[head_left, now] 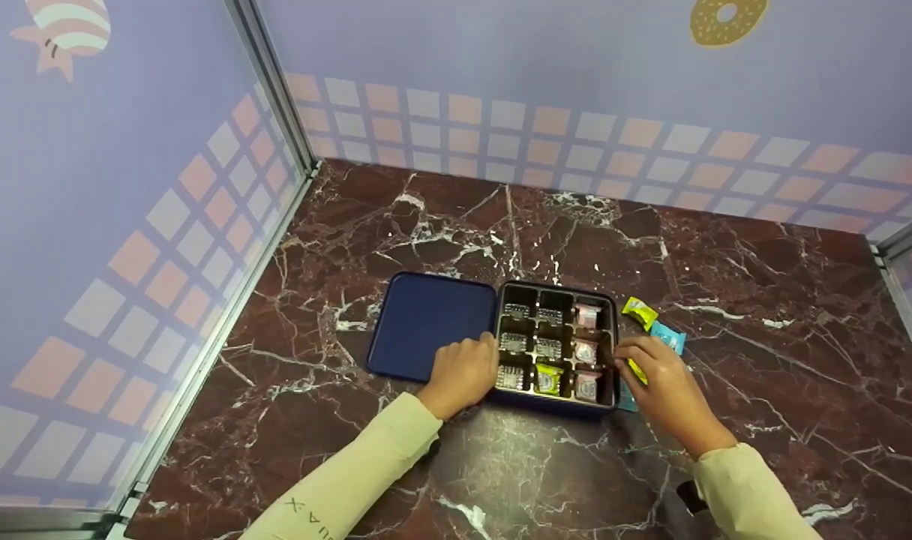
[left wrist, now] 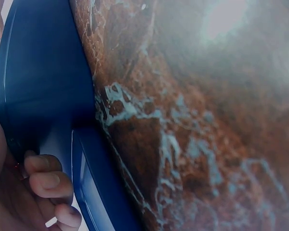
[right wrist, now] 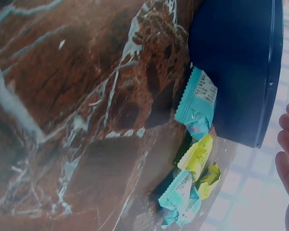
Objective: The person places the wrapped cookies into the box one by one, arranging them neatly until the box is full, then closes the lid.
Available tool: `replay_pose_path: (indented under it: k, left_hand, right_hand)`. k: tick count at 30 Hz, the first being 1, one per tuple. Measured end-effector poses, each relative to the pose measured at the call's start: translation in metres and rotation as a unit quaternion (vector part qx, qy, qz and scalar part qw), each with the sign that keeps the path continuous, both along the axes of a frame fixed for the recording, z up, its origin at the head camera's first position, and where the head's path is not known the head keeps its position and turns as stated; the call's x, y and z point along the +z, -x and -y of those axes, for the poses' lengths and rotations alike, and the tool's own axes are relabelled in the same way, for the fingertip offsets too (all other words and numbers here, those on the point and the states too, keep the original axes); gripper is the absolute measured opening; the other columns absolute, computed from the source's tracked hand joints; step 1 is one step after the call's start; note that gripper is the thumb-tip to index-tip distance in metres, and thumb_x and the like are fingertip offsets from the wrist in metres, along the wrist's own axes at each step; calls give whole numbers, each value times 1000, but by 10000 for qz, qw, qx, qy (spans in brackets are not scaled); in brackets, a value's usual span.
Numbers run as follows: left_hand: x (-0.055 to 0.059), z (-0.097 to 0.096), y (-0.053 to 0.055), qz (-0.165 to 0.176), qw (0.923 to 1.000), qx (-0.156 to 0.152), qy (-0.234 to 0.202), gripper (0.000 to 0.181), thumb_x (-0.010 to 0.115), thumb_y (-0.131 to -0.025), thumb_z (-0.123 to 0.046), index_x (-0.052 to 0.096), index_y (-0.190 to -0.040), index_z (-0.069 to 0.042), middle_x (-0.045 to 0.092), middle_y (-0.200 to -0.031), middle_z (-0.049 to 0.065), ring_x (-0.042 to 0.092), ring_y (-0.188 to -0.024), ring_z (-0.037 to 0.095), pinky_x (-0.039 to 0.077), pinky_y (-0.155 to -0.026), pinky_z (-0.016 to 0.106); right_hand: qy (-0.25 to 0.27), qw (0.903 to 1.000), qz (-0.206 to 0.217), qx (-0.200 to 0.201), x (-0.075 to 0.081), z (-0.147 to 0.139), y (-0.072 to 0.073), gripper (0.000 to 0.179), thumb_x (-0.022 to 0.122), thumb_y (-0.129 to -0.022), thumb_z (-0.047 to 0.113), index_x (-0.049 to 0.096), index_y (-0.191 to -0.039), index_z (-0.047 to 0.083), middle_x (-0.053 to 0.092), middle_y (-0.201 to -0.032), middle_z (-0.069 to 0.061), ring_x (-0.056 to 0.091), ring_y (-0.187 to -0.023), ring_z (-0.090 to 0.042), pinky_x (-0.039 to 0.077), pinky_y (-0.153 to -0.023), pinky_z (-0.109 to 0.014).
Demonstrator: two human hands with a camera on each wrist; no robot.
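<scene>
A navy tin (head_left: 553, 407) with a black divider lies with its lid (head_left: 433, 322) to the left. Pink-wrapped sweets (head_left: 586, 351) fill the right column, and a yellow-wrapped sweet (head_left: 549, 379) sits front middle. Other compartments show clear, ridged-looking surfaces. My left hand (head_left: 463, 371) grips the tin's left rim beside the lid, its curled fingertips (left wrist: 50, 180) showing in the left wrist view. Loosely bent, my right hand (head_left: 662, 382) hovers at the tin's right edge; no sweet shows in it. Below it, a yellow sweet (right wrist: 196, 156) lies between a blue sweet (right wrist: 198, 103) and another blue sweet (right wrist: 180, 198).
Another yellow sweet (head_left: 639, 313) lies farther back, right of the tin. Everything stands on a dark red marbled table (head_left: 396, 225). A patterned panel (head_left: 538, 67) rises behind, and another panel (head_left: 126, 187) borders the left side.
</scene>
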State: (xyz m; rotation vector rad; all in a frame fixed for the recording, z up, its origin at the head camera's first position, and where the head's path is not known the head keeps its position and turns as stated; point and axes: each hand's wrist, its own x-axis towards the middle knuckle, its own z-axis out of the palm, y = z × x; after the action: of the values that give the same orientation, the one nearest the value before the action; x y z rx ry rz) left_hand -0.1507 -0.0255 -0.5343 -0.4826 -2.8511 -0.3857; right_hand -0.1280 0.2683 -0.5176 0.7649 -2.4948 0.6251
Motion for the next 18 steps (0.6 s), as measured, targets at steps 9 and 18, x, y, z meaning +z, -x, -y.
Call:
replay_pose_path:
  k: [9,18]
  left_hand:
    - [1,-1,1,89,10000,-21,18,34,38,-102,-22,54,-74,-10,65,-60,11,63,-52,29,46,-44,42]
    - [0,0,1,123,9999,-65,38,36,35,-102,-22,52,-72,-11,63,-58,10,62,-50,29,44,-41,41]
  right_hand:
    - [-8,9999,15,-162,-4,-9,2,15,73,-79,-3,69,-92,3,68,-99,-10,61,-93,-26,44,-86,-33]
    - [-211,9988,138,-408,-10,-16,-1,17,74,-78,-4,68,-91,6,66,-92,-6,58,-85,-23,47,-75,-37]
